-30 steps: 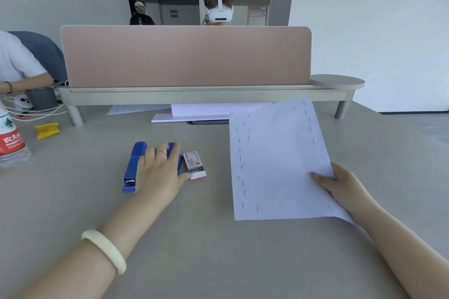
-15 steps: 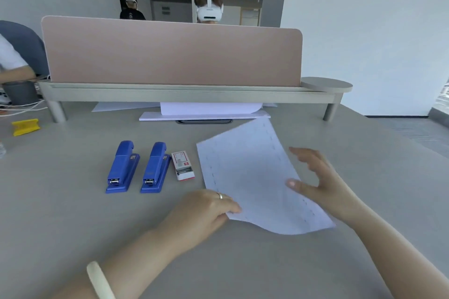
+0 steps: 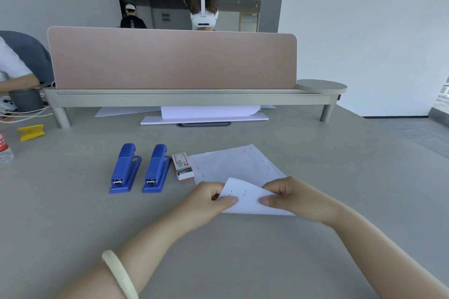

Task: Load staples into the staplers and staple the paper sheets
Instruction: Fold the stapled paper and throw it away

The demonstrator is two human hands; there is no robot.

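Both hands now pinch the paper (image 3: 233,167); left hand (image 3: 206,198), right hand (image 3: 291,198). Staplers (image 3: 141,167) lie lengthwise just beyond left hand, nearer it.

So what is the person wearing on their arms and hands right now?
Both forearms are bare, with no sleeves in view and no gloves. The left arm carries a smooth, pale cream bangle round the wrist, plain and unmarked. The left hand and right hand show no ring or watch in this picture, though some fingers are hidden by the paper.
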